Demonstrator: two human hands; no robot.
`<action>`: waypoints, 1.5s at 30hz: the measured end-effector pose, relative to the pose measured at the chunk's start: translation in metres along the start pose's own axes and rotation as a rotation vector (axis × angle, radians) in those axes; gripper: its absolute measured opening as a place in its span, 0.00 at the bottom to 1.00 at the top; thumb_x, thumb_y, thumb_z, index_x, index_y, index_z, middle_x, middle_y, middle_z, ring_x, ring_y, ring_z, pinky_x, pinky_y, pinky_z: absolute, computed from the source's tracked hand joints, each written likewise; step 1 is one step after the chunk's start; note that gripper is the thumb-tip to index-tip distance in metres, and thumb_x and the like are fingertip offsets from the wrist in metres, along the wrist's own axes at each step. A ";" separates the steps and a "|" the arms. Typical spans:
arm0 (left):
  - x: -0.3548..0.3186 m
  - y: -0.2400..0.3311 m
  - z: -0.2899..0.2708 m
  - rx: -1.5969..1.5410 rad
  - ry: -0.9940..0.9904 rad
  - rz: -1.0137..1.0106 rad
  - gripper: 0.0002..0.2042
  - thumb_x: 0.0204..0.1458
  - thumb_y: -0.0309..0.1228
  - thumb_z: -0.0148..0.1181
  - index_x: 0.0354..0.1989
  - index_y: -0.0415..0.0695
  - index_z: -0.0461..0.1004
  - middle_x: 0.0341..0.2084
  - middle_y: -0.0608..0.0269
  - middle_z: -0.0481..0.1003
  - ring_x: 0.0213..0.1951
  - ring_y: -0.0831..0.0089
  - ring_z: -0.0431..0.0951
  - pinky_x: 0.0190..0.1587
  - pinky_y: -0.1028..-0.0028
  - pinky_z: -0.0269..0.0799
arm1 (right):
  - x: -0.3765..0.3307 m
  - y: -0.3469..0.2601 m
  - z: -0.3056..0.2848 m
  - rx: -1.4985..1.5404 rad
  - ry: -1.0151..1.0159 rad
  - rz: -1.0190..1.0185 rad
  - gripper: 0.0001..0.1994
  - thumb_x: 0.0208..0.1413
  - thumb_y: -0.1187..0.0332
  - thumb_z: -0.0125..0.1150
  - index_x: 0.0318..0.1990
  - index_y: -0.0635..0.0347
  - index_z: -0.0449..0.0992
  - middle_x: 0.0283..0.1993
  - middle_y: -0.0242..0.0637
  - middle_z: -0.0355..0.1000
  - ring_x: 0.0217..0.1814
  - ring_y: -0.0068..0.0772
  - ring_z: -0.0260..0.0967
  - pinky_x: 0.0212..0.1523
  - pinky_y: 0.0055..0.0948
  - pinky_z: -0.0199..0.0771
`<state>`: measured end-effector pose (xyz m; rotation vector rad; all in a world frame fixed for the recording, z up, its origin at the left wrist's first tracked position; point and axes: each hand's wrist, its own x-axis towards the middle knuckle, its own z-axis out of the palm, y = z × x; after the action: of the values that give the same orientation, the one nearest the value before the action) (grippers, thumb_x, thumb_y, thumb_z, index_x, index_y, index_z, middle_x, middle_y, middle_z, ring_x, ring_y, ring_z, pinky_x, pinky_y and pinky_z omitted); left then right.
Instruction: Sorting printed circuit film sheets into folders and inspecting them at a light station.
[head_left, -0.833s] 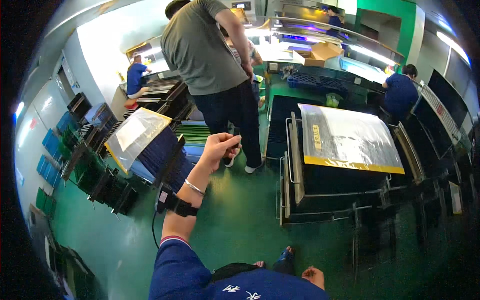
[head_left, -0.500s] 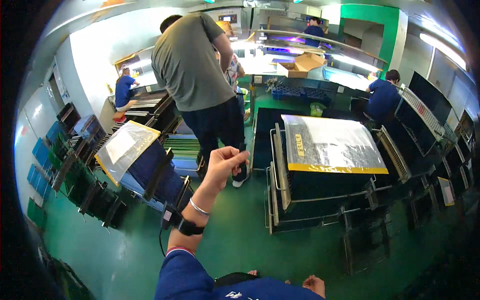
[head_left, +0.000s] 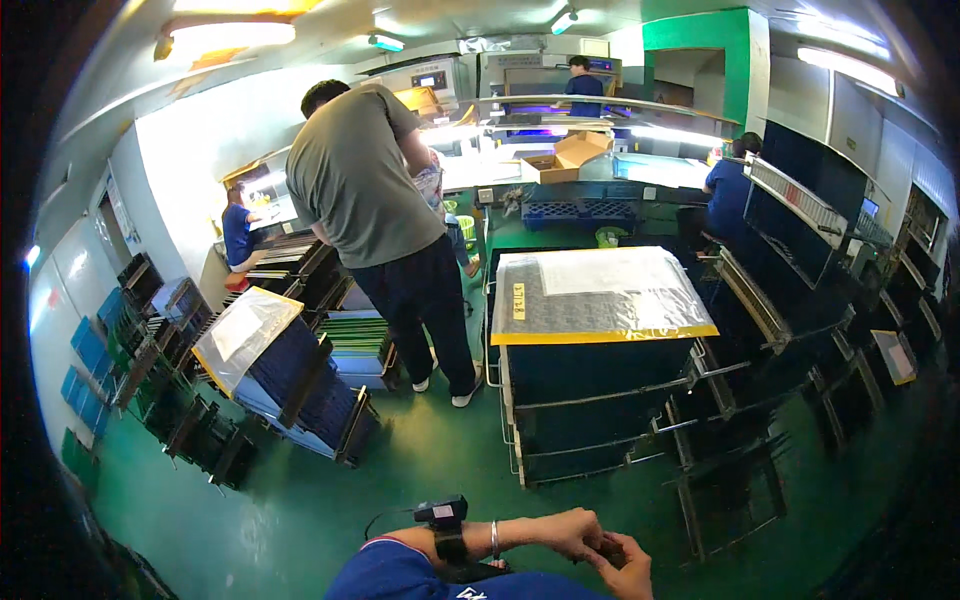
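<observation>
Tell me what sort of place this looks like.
Probably a factory workshop, perhaps for making or checking flat panels: there's a metal rack under a yellow-edged plastic cover, a stack of green-edged panels, and a person in blue at a brightly lit bench.

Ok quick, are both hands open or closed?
Left hand: fingers curled; can't tell if holding anything.
Right hand: partly curled, by the left; can't tell either.

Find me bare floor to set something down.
Bare green floor stretches beyond your left hand, between the left plastic-topped rack and the right plastic-topped rack. Crowded spots: panel racks at far left, metal racks farther right, around the standing person.
</observation>
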<state>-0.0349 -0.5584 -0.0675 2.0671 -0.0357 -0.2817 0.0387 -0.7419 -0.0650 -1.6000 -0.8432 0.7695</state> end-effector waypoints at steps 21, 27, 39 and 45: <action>-0.024 0.022 0.015 -0.230 0.375 -0.119 0.15 0.48 0.40 0.58 0.30 0.37 0.77 0.21 0.60 0.77 0.22 0.76 0.74 0.26 0.75 0.70 | 0.001 0.011 -0.060 0.025 0.272 -0.031 0.08 0.52 0.69 0.59 0.33 0.66 0.75 0.27 0.33 0.71 0.28 0.22 0.66 0.31 0.23 0.67; -0.033 0.033 0.027 -0.196 0.464 -0.100 0.20 0.46 0.42 0.61 0.36 0.35 0.75 0.32 0.55 0.77 0.38 0.71 0.77 0.41 0.74 0.72 | 0.010 0.011 -0.030 0.103 0.135 0.000 0.05 0.44 0.77 0.63 0.25 0.70 0.74 0.21 0.35 0.72 0.22 0.20 0.68 0.25 0.19 0.69; -0.057 0.030 0.048 -0.328 0.391 -0.085 0.11 0.48 0.34 0.59 0.28 0.36 0.75 0.17 0.65 0.74 0.19 0.81 0.72 0.21 0.79 0.68 | -0.003 0.014 -0.013 0.279 -0.176 0.062 0.06 0.47 0.74 0.62 0.28 0.68 0.73 0.23 0.36 0.72 0.23 0.21 0.68 0.26 0.21 0.71; -0.063 0.037 0.049 -0.465 0.324 -0.042 0.11 0.48 0.34 0.60 0.26 0.37 0.74 0.17 0.67 0.73 0.17 0.82 0.69 0.19 0.80 0.65 | -0.004 0.003 -0.017 0.299 -0.298 0.175 0.07 0.49 0.70 0.62 0.30 0.65 0.74 0.25 0.34 0.71 0.25 0.21 0.67 0.27 0.22 0.68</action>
<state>-0.1032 -0.6098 -0.0465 1.6287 0.2488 0.0251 0.0510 -0.7545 -0.0650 -1.3208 -0.7607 1.2215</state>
